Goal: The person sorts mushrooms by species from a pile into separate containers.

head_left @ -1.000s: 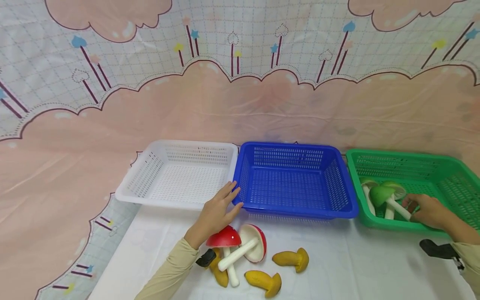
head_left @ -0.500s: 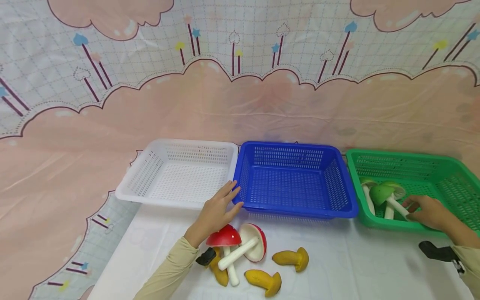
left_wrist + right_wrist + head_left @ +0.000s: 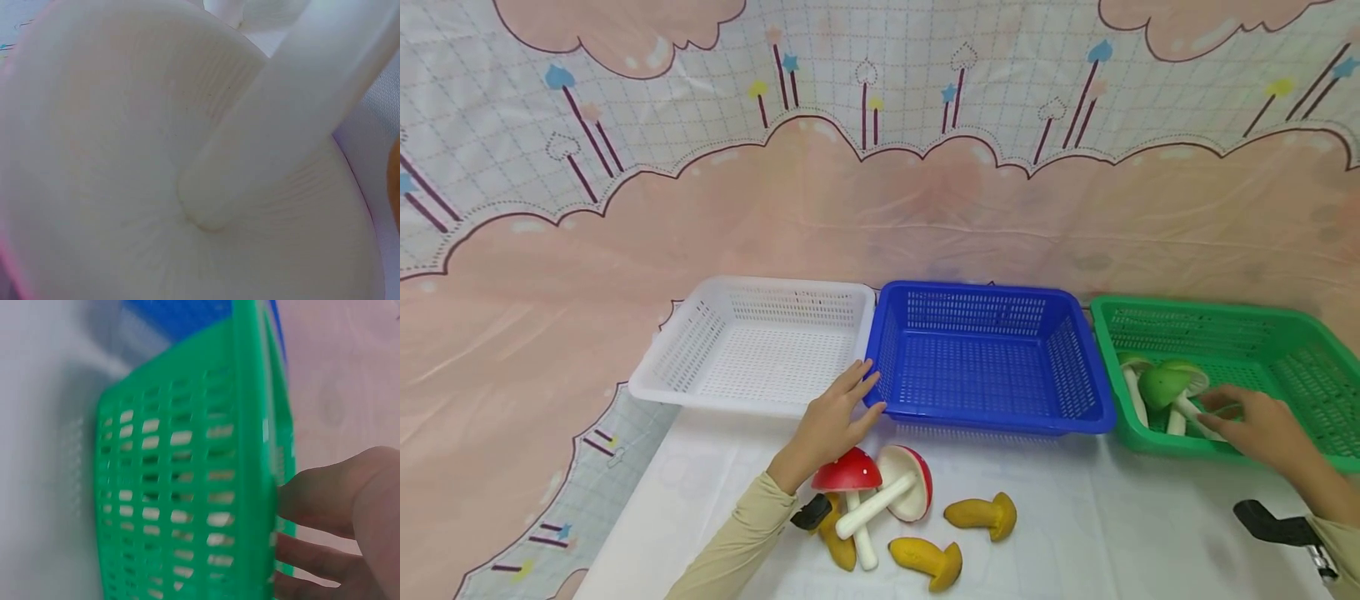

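In the head view my left hand (image 3: 831,421) rests its extended fingers at the front left corner of the blue basket (image 3: 992,421). Below it lie two red-capped toy mushrooms (image 3: 910,492); the pale underside and stem of one mushroom (image 3: 206,156) fill the left wrist view. My right hand (image 3: 1262,425) is over the front rim of the green basket (image 3: 1225,454), beside the white stem of a green-capped mushroom (image 3: 1163,386), fingers loosely bent. Several green-capped mushrooms sit in that basket's left end. In the right wrist view the basket wall hides the fingertips.
A white basket (image 3: 651,392) stands left of the blue one. Yellow-brown mushrooms lie on the white tablecloth (image 3: 1075,533): one at the right (image 3: 981,515), another nearer the front (image 3: 928,562), and a third (image 3: 837,542) partly under the red ones. A patterned cloth (image 3: 925,200) hangs behind.
My right hand has let go of the green-capped mushroom's stem and risen slightly from it. The left hand and the things on the tablecloth have stayed put.
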`<act>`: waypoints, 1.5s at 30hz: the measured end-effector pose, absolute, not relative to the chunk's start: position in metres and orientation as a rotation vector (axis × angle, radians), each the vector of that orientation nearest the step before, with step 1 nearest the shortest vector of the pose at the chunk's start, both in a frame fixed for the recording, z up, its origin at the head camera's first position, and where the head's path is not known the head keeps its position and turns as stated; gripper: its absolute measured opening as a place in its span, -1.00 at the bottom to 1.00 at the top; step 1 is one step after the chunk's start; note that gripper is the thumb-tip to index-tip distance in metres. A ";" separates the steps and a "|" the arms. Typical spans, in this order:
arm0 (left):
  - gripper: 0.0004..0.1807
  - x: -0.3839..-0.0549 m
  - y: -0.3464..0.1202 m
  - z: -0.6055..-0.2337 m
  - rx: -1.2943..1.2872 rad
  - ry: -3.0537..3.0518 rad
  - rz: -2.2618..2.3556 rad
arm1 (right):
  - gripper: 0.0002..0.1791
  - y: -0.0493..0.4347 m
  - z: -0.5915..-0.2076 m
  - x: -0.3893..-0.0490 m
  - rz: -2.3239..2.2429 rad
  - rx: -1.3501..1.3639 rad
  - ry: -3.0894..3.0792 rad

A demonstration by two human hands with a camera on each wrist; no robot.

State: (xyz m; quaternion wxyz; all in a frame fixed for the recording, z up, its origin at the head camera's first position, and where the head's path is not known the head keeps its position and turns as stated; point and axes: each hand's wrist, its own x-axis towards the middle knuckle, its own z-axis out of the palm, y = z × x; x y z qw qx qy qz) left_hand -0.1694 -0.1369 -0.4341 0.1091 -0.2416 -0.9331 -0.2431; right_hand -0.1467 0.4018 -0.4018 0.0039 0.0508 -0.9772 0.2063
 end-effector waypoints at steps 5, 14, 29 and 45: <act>-0.45 -0.169 -0.137 -0.434 -0.716 -2.730 -0.721 | -0.72 0.388 -0.397 -0.138 0.709 0.248 -2.919; -0.45 -0.171 -0.138 -0.436 -0.729 -2.727 -0.715 | -0.73 0.362 -0.393 -0.129 0.844 0.291 -2.824; -0.70 -0.154 -0.142 -0.427 -0.727 -2.659 -1.017 | -0.43 0.303 -0.401 -0.117 0.901 0.444 -2.811; -0.60 -0.096 -0.160 -0.421 -0.568 -2.592 -1.175 | -0.21 0.274 -0.439 -0.129 0.395 0.447 -2.844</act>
